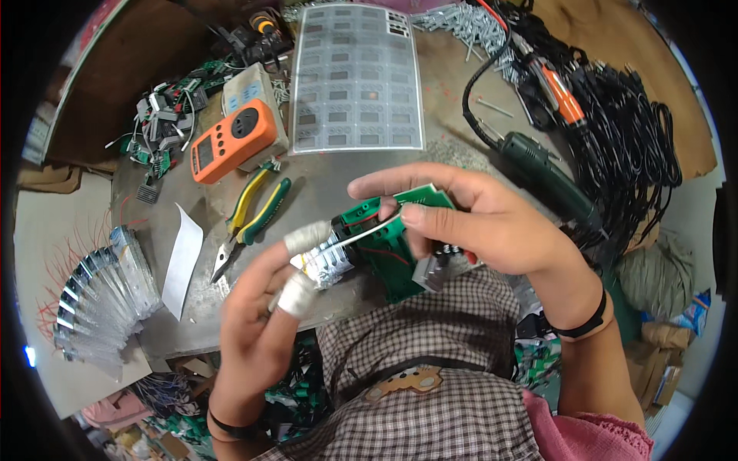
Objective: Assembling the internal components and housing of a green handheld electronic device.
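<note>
My right hand [492,223] grips a green circuit board [419,197] together with an open green plastic housing [388,269], its thumb on the board's edge. Red wires run inside the housing. A white wire [357,237] stretches from under the right thumb toward my left hand [265,315]. White tape wraps the left thumb and forefinger, which are curled round that wire beside a shiny silver cylindrical part [329,265] at the housing's end. The wire's far end is hidden among the left fingers. Left of the housing, yellow-and-green pliers [261,207] lie on the table.
An orange meter with a socket [234,142] rests at the back left, near piled circuit boards [165,115]. Behind stands a printed grey sheet [357,77]. Screws [469,31], a dark green power tool [550,180] and black cables [630,131] occupy the right. Silver packs [108,288] fan out left.
</note>
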The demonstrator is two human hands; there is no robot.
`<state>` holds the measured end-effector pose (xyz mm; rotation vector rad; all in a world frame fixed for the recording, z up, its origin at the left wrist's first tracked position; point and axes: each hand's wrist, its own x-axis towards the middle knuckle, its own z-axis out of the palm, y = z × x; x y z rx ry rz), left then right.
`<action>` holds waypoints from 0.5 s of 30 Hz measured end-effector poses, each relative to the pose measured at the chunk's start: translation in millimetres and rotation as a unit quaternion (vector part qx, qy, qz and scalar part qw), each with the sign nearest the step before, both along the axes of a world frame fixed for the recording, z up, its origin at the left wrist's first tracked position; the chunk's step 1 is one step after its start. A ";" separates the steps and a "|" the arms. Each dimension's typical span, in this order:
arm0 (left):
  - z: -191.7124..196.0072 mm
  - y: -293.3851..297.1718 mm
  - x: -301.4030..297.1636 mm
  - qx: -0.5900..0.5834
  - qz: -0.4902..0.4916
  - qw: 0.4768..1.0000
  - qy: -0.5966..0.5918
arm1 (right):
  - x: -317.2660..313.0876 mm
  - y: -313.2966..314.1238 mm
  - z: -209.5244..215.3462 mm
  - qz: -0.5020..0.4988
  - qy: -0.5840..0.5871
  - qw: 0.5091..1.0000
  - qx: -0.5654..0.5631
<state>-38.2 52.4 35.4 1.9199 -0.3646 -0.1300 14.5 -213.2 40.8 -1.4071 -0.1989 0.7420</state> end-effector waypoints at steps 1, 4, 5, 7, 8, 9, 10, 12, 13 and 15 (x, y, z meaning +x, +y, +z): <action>-7.9 -4.9 6.0 0.202 0.005 0.943 -0.265 | -3.6 -0.8 1.1 -0.008 0.008 1.000 0.004; -7.7 -8.6 6.5 0.346 -0.036 0.834 -0.429 | -10.5 -1.4 -5.3 -0.070 -0.069 0.994 -0.046; -6.9 -8.4 7.9 0.348 -0.043 0.837 -0.421 | -11.7 -2.3 -13.2 -0.072 -0.058 0.995 -0.042; -5.7 -6.6 14.8 0.365 -0.117 0.827 -0.411 | -14.4 -3.3 -29.7 -0.118 -0.317 0.936 -0.095; -9.1 -8.1 19.5 0.339 -0.132 0.835 -0.413 | -12.4 -6.2 -33.0 -0.105 -0.415 0.898 -0.103; -8.7 -10.3 22.7 0.341 -0.137 0.838 -0.404 | -12.9 -8.9 -34.9 -0.106 -0.406 0.902 -0.101; -4.5 -13.1 25.5 0.327 -0.165 0.872 -0.324 | -13.6 -10.9 -37.2 -0.096 -0.419 0.896 -0.111; 4.1 -22.2 33.5 0.302 -0.209 0.904 -0.219 | -18.0 -12.1 -38.8 -0.092 -0.423 0.893 -0.123; 4.9 -28.7 37.1 0.305 -0.213 0.904 -0.212 | -17.3 -13.3 -40.9 -0.093 -0.416 0.897 -0.119; 4.4 -38.7 42.6 0.335 -0.188 0.904 -0.188 | -14.2 -16.7 -43.8 -0.114 -0.451 0.870 -0.162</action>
